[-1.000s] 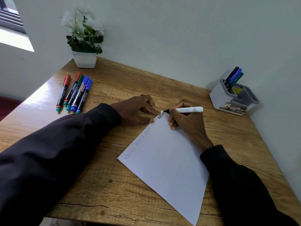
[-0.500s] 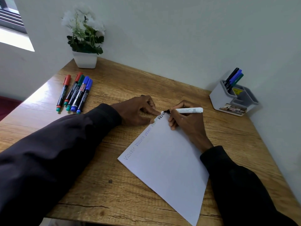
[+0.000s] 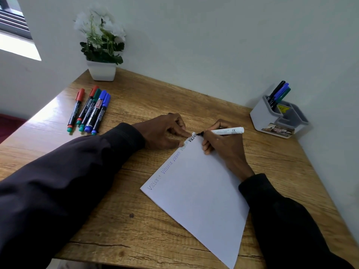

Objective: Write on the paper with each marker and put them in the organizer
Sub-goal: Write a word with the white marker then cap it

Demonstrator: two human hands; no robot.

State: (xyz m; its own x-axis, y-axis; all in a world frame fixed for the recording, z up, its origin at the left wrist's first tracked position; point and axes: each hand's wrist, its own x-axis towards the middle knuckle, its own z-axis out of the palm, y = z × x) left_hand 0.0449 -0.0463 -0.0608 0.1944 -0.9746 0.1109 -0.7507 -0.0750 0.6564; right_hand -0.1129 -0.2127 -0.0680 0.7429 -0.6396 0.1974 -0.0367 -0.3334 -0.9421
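Note:
A white sheet of paper (image 3: 200, 191) lies slanted on the wooden desk, with several handwritten words along its upper left edge. My right hand (image 3: 223, 146) grips a white-barrelled black marker (image 3: 226, 131) whose tip touches the paper's far corner beside bold black letters. My left hand (image 3: 165, 132) presses that corner down with a fingertip, other fingers curled. Several capped markers (image 3: 88, 111), red, green and blue, lie side by side at the left. A grey organizer (image 3: 279, 118) at the right holds three pens (image 3: 278, 93).
A white pot with white flowers (image 3: 101, 47) stands at the desk's far left corner. Walls close off the back and right sides. The desk's bare wood (image 3: 116, 220) shows in front of the paper.
The black writing at the paper's corner has grown by a letter or so as the marker tip crept right. My left hand has stayed put.

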